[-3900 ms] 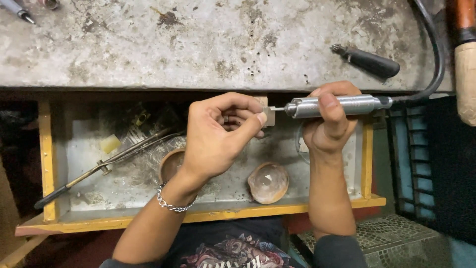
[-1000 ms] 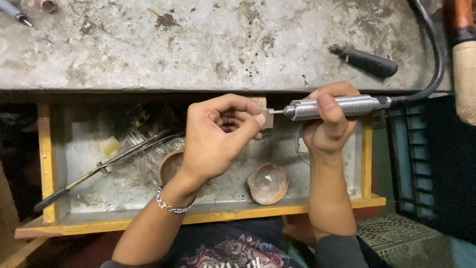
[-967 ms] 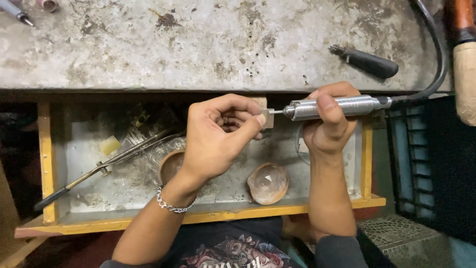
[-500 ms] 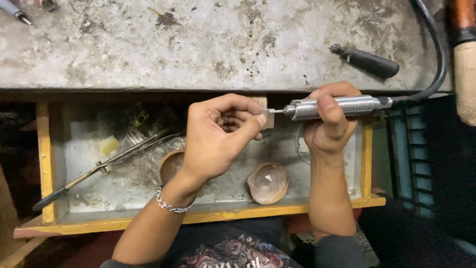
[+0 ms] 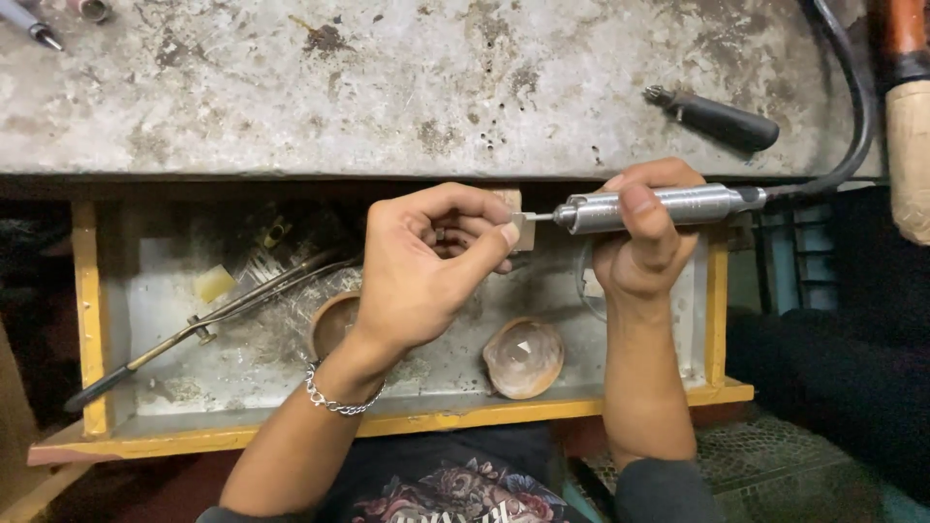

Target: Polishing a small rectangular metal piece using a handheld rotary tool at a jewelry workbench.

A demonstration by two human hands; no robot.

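My right hand (image 5: 644,242) grips a silver rotary handpiece (image 5: 668,206) that lies level, with its thin bit pointing left. A black flexible hose (image 5: 852,107) runs from its rear up over the bench. My left hand (image 5: 426,266) is curled, pinching a small pale flat piece (image 5: 524,231) between thumb and fingers. The bit's tip meets that piece. Both hands hover over an open yellow-edged drawer (image 5: 426,421) under the bench edge. A chain bracelet (image 5: 334,397) sits on my left wrist.
In the drawer lie long metal tongs (image 5: 213,315), a pale yellow lump (image 5: 214,284), a brown bowl (image 5: 332,323) and a shell-like dish (image 5: 523,356). On the stained bench top (image 5: 387,87) rest a black-handled tool (image 5: 722,119) and a wooden mallet (image 5: 909,126) at the right.
Almost nothing differs. Both hands hold the same pose, with the bit still against the small piece.
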